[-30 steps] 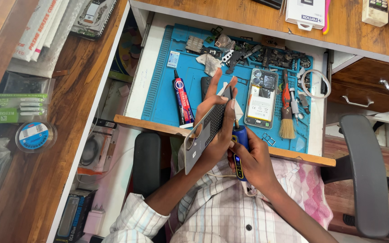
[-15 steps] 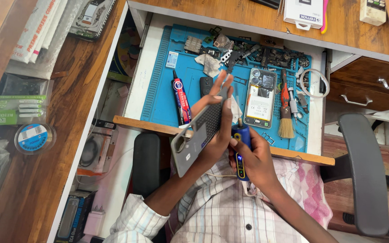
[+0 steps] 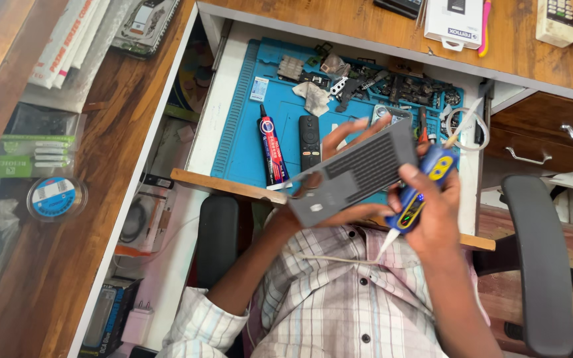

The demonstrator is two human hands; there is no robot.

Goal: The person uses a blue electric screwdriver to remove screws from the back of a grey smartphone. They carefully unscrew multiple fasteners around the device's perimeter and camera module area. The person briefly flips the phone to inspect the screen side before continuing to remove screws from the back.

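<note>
1. Above the blue work mat [image 3: 237, 142] in the open drawer, a grey ridged device [image 3: 359, 174] is gripped by the left hand [image 3: 329, 199].
2. A blue-and-yellow screwdriver [image 3: 422, 192] is clasped in the right hand [image 3: 432, 212], beside the device's edge.
3. Inspection seems underway; tip alignment is needed next.

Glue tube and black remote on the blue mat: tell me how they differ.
The glue tube is dark with red and blue markings and a pale cap at its near end; the black remote is plain black. The tube is longer and slimmer, the remote shorter and broader. The tube lies slightly tilted, the remote straighter. Both lie flat, side by side, on the blue mat, untouched by either hand.
</note>
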